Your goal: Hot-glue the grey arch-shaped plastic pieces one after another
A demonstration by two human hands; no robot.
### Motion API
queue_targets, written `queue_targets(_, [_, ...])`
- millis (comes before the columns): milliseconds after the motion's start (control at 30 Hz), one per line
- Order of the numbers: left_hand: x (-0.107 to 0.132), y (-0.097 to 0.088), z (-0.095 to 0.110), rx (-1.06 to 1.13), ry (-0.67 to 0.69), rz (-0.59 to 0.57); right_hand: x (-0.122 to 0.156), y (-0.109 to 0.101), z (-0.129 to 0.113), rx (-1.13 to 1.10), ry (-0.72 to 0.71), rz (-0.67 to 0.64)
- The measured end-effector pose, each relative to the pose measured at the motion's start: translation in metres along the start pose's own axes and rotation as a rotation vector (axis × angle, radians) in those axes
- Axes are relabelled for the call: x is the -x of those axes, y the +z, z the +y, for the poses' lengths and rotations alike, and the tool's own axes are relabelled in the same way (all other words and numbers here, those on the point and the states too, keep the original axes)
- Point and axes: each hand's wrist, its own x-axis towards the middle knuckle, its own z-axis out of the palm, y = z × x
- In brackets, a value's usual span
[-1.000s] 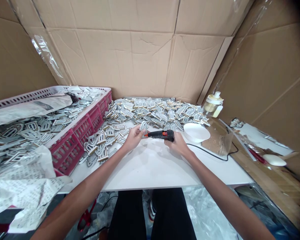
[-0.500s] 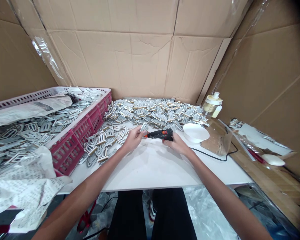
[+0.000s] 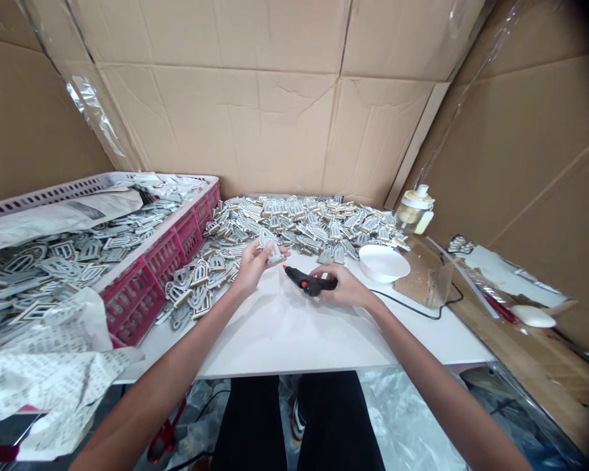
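My left hand [image 3: 253, 267] is raised above the white table and pinches a grey arched plastic piece with a gold-coloured edge [image 3: 269, 246] between fingers and thumb. My right hand [image 3: 341, 286] grips a black hot glue gun [image 3: 309, 282] with an orange tip, which points left towards that piece without touching it. A heap of similar arched pieces [image 3: 299, 222] lies just beyond both hands, and a smaller spill [image 3: 199, 288] lies left of my left hand.
A red plastic crate [image 3: 161, 258] at the left holds many grey pieces and crumpled printed paper. A white bowl [image 3: 383, 263], a cream-capped bottle [image 3: 415, 209] and a black cord [image 3: 412, 306] are on the right. Cardboard lines the walls behind the table.
My hands have moved apart. The glue gun has dropped lower and to the right, away from the piece, and my left hand has shifted left, turning the piece.
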Motion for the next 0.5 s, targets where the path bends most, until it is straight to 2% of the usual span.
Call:
queue_targets(167, [-0.003,-0.002,0.000,0.163,-0.104,0.027,0.002,0.004,0.002,0.129,-0.069,0.027])
queue_targets(300, [-0.005,-0.001,-0.002,0.272,-0.205,0.077,0.004,-0.002,-0.010,0.062,-0.150,0.067])
queue_targets(400, [-0.004,0.001,-0.005,0.311,-0.252,0.085,-0.003,-0.001,-0.027,0.001,-0.129,0.178])
queue_targets(500, [-0.001,0.005,-0.006,0.323,-0.295,0.049,-0.020,0.013,-0.044,0.050,-0.099,0.278])
